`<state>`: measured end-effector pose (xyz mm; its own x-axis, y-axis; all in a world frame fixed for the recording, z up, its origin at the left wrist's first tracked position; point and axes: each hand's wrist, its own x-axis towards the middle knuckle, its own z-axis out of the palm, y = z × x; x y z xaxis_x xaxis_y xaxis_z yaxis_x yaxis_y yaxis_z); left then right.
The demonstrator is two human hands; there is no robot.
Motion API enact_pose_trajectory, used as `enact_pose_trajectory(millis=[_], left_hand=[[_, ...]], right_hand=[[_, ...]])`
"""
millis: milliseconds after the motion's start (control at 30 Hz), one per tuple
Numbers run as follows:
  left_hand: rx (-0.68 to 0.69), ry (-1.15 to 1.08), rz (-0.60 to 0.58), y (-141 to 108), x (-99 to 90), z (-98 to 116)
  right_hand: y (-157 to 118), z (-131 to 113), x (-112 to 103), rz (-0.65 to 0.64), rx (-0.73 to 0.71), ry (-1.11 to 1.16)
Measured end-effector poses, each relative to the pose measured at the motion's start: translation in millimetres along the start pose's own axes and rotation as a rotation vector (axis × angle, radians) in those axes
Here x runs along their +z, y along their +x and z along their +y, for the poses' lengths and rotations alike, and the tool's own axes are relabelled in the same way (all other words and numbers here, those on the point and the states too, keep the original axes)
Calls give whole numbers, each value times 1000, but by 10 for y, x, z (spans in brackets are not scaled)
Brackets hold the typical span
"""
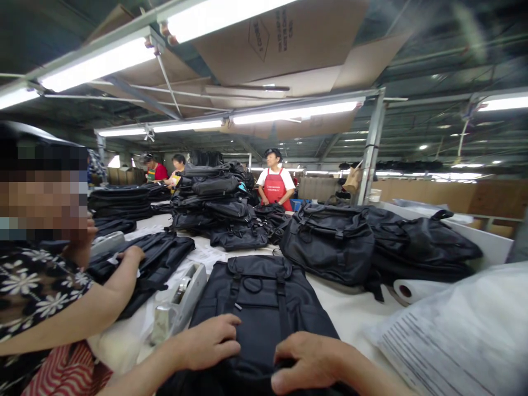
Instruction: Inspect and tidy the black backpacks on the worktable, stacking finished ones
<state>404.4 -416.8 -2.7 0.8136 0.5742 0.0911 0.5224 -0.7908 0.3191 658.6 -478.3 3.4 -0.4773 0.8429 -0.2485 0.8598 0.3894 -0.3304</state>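
A black backpack [264, 308] with a top flap, two straps and a small cord loop lies on the white table in front of me. My left hand [210, 341] rests on its left side, fingers bent a little and apart, holding nothing. On the lower right of the bag is my right hand [309, 360], thumb and fingers spread around a fold of dark fabric; whether it pinches the fabric is hard to see. A grey tape dispenser [181, 300] stands just left of the backpack.
More black bags [330, 242] lie at the right, and a tall bag pile [214, 198] stands further back. At the left a person in a floral top touches another bag [165, 253]. A plastic bag [462, 330] and a roll [406, 290] are at the right. Several people stand beyond.
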Motion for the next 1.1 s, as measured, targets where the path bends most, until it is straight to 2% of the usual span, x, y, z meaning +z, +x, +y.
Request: enact_pose_trajectory(millis=[67, 100, 167, 233, 300, 367, 500, 633, 767, 867, 967, 1033, 1100], left_hand=[[-55, 84, 107, -69, 37, 39], [-56, 130, 113, -88, 65, 51], [-2, 219, 51, -99, 125, 59], [62, 287, -37, -88, 159, 57], [95, 293, -78, -77, 150, 61], [112, 206, -93, -83, 113, 83], [54, 51, -55, -138, 65, 178], [-5, 175, -44, -153, 110, 288], [-8, 260, -148, -121, 114, 356], [-98, 77, -188, -107, -4, 303], [-206, -358, -186, -39, -174, 77], [-333, -624, -52, 94, -245, -165], [-542, -775, 197, 309, -253, -443]], right_hand=[[-67, 20, 227, 144, -36, -75], [-81, 45, 354, 220, -59, -113], [-84, 102, 569, 311, -97, -178], [-74, 137, 684, 329, -99, -200], [-70, 137, 707, 333, -76, -198], [-77, 113, 684, 333, -56, -188], [-103, 51, 657, 312, -7, -192], [-131, 10, 685, 362, -29, -210], [-171, -2, 723, 369, -25, -180], [-199, 44, 726, 352, -37, -101], [-226, 105, 603, 299, -89, 12], [-234, 105, 409, 202, -103, 68], [-198, 51, 157, 99, -80, 109]])
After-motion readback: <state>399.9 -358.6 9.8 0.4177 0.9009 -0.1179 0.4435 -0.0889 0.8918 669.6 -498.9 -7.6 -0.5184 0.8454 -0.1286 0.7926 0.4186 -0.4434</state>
